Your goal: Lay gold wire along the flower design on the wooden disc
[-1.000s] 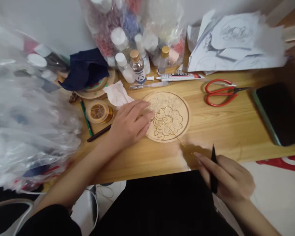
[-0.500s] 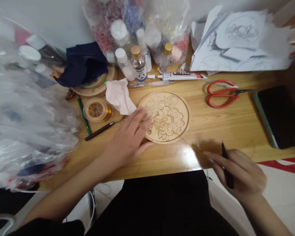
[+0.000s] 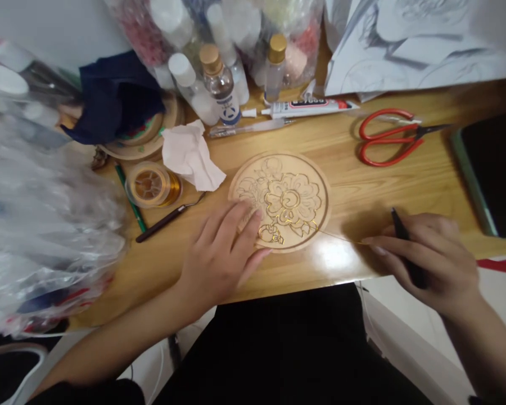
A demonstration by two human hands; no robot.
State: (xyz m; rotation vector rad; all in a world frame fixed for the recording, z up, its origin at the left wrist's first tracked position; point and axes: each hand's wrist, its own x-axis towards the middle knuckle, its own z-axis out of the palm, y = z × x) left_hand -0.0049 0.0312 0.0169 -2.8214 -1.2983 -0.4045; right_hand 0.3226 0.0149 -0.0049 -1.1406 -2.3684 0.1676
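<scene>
A round wooden disc (image 3: 290,160) lies on the table, carrying a line-drawn flower pattern partly outlined in gold wire. My left hand (image 3: 223,242) grips its left edge, fingers on top and thumb along the near rim, hiding part of the drawing. From the disc's lower right, a thin gold wire (image 3: 341,235) runs out to my right hand (image 3: 430,259). The thumb and index finger there pinch the wire's end. Held in the same hand are black tweezers (image 3: 400,228), their point facing up and away from the disc.
Red-handled scissors (image 3: 390,138) and a phone (image 3: 493,174) lie to the right. Behind the disc are a glue tube (image 3: 307,107), a pen (image 3: 253,128) and small bottles (image 3: 223,90). A wire spool (image 3: 152,185), crumpled tissue (image 3: 194,157) and dark-handled hooked tool (image 3: 162,223) sit left.
The disc has turned counterclockwise under my left hand, bringing a small gold-outlined motif out beside my fingers. My right hand has shifted right and slightly up, still pinching the wire. The camera view has shifted.
</scene>
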